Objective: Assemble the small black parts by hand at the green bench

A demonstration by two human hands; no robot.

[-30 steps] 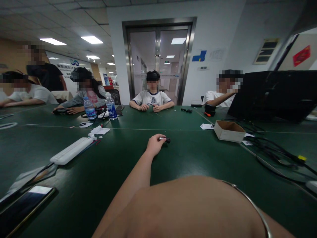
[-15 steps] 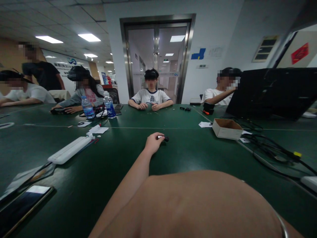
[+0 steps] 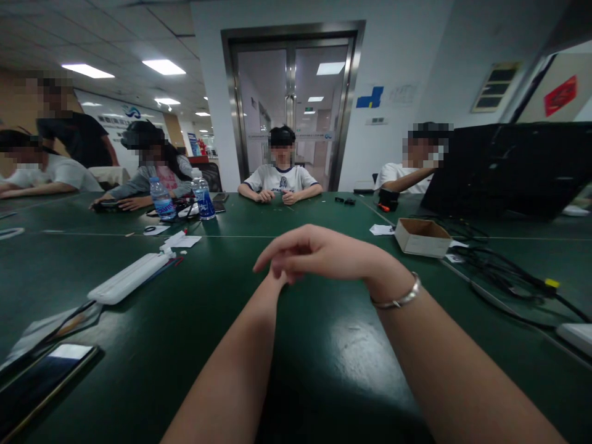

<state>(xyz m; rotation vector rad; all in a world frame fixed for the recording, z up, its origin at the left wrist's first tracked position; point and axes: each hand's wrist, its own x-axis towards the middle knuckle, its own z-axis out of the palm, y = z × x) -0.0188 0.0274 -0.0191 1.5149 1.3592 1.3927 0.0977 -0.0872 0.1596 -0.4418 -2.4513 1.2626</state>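
My right hand [image 3: 319,253] reaches across in front of my left hand [image 3: 280,279], well above the green table [image 3: 222,296]. Its fingers are loosely bent and point left, apart from the thumb, with nothing visible in them. A silver bangle [image 3: 398,301] circles the right wrist. Of the left hand only the wrist end shows; its fingers, and the small dark item seen there earlier, are hidden behind the right hand. Whether the two hands touch I cannot tell.
To the left lie a white power strip [image 3: 127,280] and a phone [image 3: 46,385]. Two bottles [image 3: 203,196] stand farther back. On the right are an open box [image 3: 423,239], black cables [image 3: 513,277] and a monitor [image 3: 504,166]. A person [image 3: 282,176] sits opposite.
My right arm, which filled the near foreground, has swung forward so its hand covers my left hand. The left hand, which held a small dark item, stays in about the same place.
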